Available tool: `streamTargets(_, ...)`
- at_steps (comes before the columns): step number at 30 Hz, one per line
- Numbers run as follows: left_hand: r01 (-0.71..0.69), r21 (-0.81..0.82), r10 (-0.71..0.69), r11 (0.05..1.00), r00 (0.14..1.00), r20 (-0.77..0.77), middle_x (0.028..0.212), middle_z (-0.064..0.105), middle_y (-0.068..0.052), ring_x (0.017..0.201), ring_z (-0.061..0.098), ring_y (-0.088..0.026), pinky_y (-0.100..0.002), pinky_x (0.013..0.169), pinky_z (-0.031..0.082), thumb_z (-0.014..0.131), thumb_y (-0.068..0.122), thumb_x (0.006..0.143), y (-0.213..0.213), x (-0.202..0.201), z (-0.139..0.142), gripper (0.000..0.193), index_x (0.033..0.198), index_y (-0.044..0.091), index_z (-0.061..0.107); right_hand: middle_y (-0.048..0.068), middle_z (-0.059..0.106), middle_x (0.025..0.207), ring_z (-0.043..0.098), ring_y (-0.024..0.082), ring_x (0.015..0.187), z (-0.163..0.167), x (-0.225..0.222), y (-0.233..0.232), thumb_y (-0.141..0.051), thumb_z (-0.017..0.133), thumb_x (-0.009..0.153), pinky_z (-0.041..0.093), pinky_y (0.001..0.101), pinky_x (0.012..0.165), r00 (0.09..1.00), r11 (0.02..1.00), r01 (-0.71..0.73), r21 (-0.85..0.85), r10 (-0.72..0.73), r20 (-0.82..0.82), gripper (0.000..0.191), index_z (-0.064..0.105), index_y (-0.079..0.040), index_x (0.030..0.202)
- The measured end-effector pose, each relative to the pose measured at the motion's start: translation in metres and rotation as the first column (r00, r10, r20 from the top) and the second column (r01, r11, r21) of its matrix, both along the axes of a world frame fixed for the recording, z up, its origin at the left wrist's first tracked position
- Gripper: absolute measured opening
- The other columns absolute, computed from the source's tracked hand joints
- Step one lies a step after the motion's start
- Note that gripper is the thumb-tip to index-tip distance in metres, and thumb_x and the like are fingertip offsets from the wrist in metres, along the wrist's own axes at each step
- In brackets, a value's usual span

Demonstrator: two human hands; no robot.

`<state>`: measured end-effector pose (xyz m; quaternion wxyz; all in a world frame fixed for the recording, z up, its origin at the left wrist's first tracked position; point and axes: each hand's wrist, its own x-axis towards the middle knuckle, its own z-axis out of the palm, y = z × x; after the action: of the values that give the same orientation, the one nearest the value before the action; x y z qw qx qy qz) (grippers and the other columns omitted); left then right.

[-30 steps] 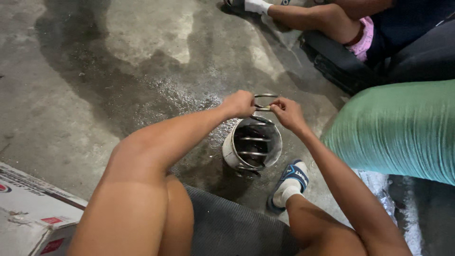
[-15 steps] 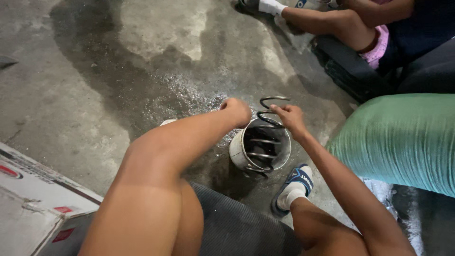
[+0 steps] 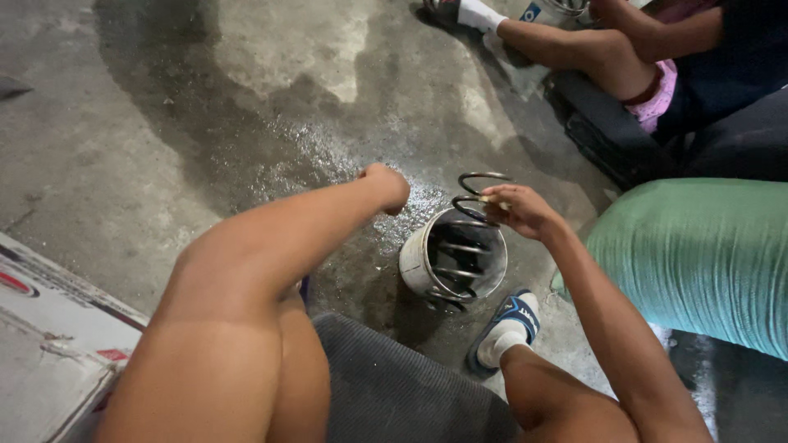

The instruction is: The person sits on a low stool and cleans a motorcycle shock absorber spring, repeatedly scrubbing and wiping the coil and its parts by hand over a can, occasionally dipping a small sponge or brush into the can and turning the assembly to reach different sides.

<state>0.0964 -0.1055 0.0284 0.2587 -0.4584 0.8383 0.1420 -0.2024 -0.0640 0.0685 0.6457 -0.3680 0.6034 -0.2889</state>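
I saw the wet concrete floor spread beneath everything, darkest and glistening just beyond the grip. To the right of the grip lay a big green sack, and beyond it sat another person, one leg stretched toward the top of the view. Near the left edge, well away from either hand, was a cardboard box. Directly below the right hand stood a small metal bucket, upright on the floor, and the coil spring rose out of it, its lower turns inside the bucket and its top turns above the rim. My right hand was clenched on the topmost coils, seemingly to keep the spring standing or turn it in the bucket. My left hand hovered just left of the spring, apart from it, curled into a loose fist around nothing that I could make out.
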Motion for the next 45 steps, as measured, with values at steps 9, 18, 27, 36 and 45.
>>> streamTargets(9,-0.072,0.068,0.065,0.995,0.994,0.093,0.129,0.074,-0.01,0.111,0.075,-0.033,-0.058,0.09,0.059,0.068,0.024,0.091,-0.001,0.01,-0.005,0.036,0.125,0.014,0.075,0.006,0.06,0.085,0.052,0.014,0.069,-0.004,0.014,-0.007,-0.008,0.07,0.099,0.043,0.0283,0.06,0.972,0.994,-0.102,-0.028,0.094,-0.216,0.019,0.074,0.003,0.113)
streamTargets(18,0.062,0.014,-0.062,0.998,0.998,-0.03,0.132,0.072,-0.008,0.117,0.071,-0.031,-0.056,0.092,0.058,0.073,0.023,0.085,-0.006,0.004,-0.019,0.04,0.124,0.016,0.077,0.002,0.065,0.087,0.062,0.012,0.071,0.001,0.014,-0.01,-0.01,0.067,0.095,0.053,0.03,0.066,0.987,0.999,-0.03,0.028,0.034,-0.155,0.034,0.06,-0.003,0.127)
streamTargets(27,0.091,0.128,-0.108,0.988,0.985,0.135,0.133,0.07,-0.007,0.12,0.068,-0.033,-0.057,0.1,0.052,0.072,0.033,0.089,-0.002,-0.008,-0.014,0.04,0.128,0.024,0.072,0.007,0.069,0.099,0.07,0.017,0.091,0.003,-0.003,-0.004,-0.009,0.063,0.096,0.06,0.0324,0.085,0.998,0.997,-0.063,0.05,0.064,-0.028,0.027,0.062,-0.003,0.122)
streamTargets(36,0.106,0.068,-0.11,0.992,0.992,0.061,0.132,0.072,-0.008,0.12,0.069,-0.033,-0.055,0.099,0.055,0.075,0.03,0.088,0.0,-0.012,-0.012,0.04,0.127,0.021,0.075,0.015,0.065,0.106,0.068,0.022,0.096,0.006,0.006,-0.005,-0.008,0.056,0.099,0.059,0.0362,0.088,0.994,0.999,0.007,0.044,-0.002,-0.11,0.022,0.065,0.003,0.116)
streamTargets(45,0.097,0.081,-0.104,0.992,0.991,0.081,0.131,0.071,-0.011,0.116,0.071,-0.036,-0.058,0.094,0.057,0.068,0.025,0.091,0.003,-0.018,-0.007,0.039,0.129,0.015,0.072,0.011,0.069,0.1,0.07,0.019,0.089,0.01,0.008,-0.002,-0.004,0.064,0.092,0.062,0.0324,0.085,0.999,0.999,0.022,0.023,-0.021,-0.042,0.021,0.068,0.004,0.111)
